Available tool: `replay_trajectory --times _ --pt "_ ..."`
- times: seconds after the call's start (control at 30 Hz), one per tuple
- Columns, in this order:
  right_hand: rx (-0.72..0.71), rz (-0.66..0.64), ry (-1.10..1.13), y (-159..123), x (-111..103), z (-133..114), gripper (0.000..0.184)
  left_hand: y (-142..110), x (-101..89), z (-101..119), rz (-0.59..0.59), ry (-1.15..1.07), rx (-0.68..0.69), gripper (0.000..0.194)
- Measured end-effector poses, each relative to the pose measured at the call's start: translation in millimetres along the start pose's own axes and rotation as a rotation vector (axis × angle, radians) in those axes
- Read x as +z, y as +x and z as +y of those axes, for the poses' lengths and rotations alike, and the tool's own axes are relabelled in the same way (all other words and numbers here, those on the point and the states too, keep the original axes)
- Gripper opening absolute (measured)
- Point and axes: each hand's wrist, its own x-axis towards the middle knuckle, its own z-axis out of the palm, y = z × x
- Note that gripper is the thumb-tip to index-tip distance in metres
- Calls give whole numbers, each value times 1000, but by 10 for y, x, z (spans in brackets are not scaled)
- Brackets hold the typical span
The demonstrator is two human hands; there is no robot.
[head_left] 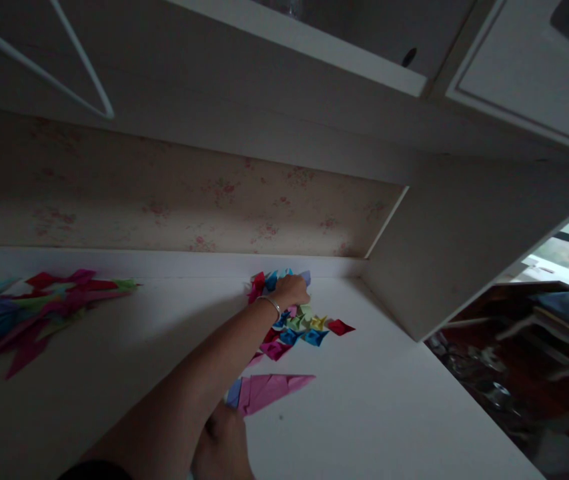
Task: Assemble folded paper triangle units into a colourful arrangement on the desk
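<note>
My left hand [293, 291], with a thin bracelet at the wrist, reaches to the back of the white desk. Its fingers are curled down over a group of small origami pieces [297, 323] in blue, red, pink, green and yellow. What its fingertips hold is hidden. Beneath my left forearm, close to the front, my right hand [224, 440] is closed at the end of pink folded paper [269, 392] with a blue folded part beside it. The forearm covers some of its fingers. A single red origami piece [341, 327] lies at the group's right edge.
A pile of colourful folded paper [39, 307] lies on the desk [364, 413] at left. Floral wallpaper [224, 200] backs the desk, with a side panel [429, 247] at right and a shelf [304, 43] overhead. A white wire-like loop [107, 112] hangs upper left.
</note>
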Motion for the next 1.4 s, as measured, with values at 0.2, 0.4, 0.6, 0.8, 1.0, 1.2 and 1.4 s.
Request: replay_trajectory --times 0.2,0.4,0.6,0.8,1.0,1.2,1.4 --pt "29 -17 -18 14 -5 41 22 -143 -84 27 77 -87 11 31" --pt "70 -49 7 -9 -8 64 27 -589 -207 -33 269 -271 82 23" --pt "68 -85 56 -38 -48 21 30 -1580 -73 -358 373 -479 63 30" --pt "64 -100 103 -56 -46 65 33 -2706 371 -1047 350 -872 -189 34" --pt "144 -96 104 -77 -37 91 37 -3462 772 -1708 362 -1030 -481 43" --pt "163 -32 123 -107 -48 87 39 -3733 728 -1963 279 -1085 -479 45" --pt "138 39 -5 -120 1 70 39 -3771 657 -1952 288 -1141 -456 38"
